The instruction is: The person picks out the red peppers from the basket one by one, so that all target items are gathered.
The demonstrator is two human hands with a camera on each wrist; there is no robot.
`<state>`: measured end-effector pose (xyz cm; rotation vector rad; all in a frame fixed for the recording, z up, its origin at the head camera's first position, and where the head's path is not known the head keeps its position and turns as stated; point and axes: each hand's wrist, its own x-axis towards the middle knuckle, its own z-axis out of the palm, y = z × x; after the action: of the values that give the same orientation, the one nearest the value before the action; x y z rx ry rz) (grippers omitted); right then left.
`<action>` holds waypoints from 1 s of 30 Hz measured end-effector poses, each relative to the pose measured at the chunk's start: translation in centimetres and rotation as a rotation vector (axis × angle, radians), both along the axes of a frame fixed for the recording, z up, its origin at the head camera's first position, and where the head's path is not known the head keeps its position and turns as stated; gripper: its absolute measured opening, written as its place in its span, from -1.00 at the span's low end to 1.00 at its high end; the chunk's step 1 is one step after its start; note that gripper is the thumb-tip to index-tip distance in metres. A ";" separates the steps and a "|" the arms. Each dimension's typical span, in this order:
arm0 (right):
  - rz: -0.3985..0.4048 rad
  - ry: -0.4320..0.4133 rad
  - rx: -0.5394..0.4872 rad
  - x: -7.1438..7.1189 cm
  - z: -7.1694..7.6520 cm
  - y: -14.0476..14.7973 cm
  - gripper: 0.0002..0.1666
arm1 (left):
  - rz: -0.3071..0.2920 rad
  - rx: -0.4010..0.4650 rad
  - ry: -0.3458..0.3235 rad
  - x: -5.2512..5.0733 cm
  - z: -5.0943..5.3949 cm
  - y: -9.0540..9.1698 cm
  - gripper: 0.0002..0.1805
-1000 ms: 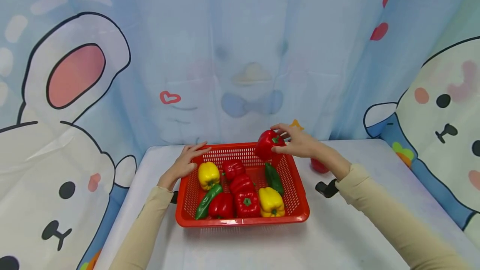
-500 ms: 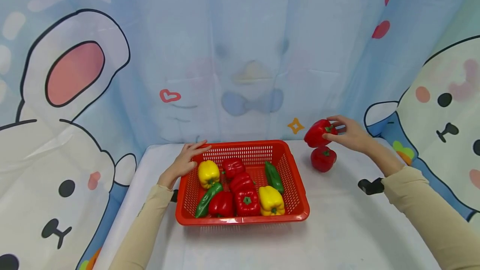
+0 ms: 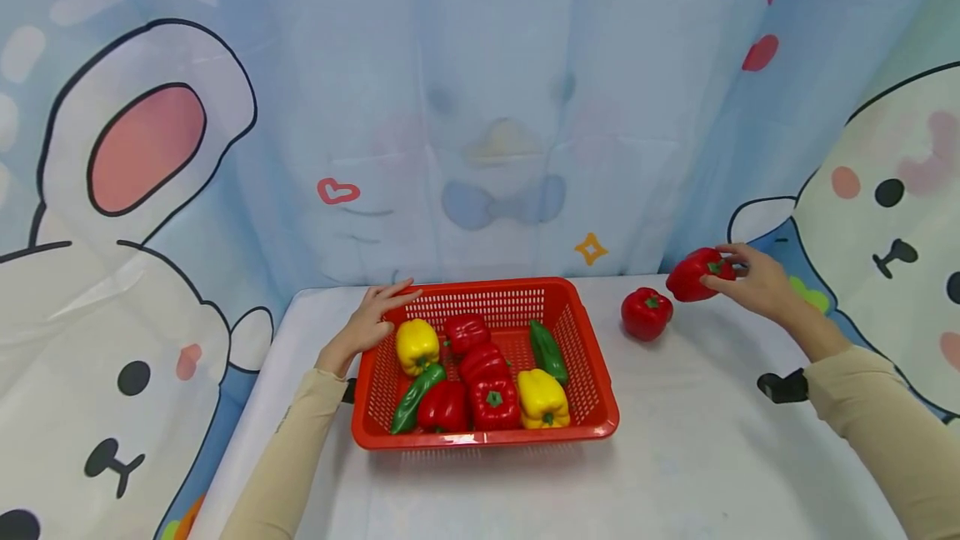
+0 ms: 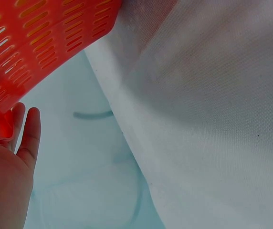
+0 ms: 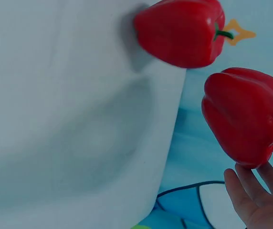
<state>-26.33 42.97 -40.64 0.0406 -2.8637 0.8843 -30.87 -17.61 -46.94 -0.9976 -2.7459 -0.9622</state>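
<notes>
My right hand (image 3: 759,280) holds a red bell pepper (image 3: 697,275) by its stem end, at the table's back right. The right wrist view shows this pepper (image 5: 244,117) between thumb and fingers, raised off the cloth. Just left of it, another red bell pepper (image 3: 646,314) sits on the table. My left hand (image 3: 363,325) rests on the back left rim of the red plastic basket (image 3: 483,441), fingers extended. Inside the basket lie several red peppers (image 3: 495,403), two yellow bell peppers (image 3: 417,347) (image 3: 543,398) and two long green vegetables (image 3: 417,397) (image 3: 548,352).
A white cloth covers the table (image 3: 675,448). Behind it hangs a blue curtain (image 3: 495,90) with cartoon animals, close to the table's back edge. Black straps (image 3: 782,387) sit at the wrists.
The red bell pepper in my right hand has moved from above the basket's back right corner, past the other pepper, to the right. My left hand has stayed on the rim.
</notes>
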 end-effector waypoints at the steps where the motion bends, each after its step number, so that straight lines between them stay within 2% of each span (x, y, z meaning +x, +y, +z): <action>1: 0.000 -0.007 0.002 0.1 -0.1 0.3 -0.08 | 0.001 0.002 -0.001 0.0 0.0 0.0 -0.18; 10: 0.051 -0.133 0.064 0.3 -1.7 1.8 -0.05 | -0.005 0.019 0.010 0.0 -0.1 -0.2 -0.18; 19: 0.082 -0.187 0.081 0.5 -3.5 1.7 -0.04 | 0.000 0.021 0.005 0.0 -0.1 -0.2 -0.19; 30: 0.100 -0.216 0.084 0.5 -4.3 1.3 -0.05 | -0.002 0.012 0.008 0.0 -0.1 -0.1 -0.19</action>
<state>-25.81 44.26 -44.99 0.1048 -3.1240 0.8326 -30.89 -17.70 -47.05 -1.0007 -2.7298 -0.9710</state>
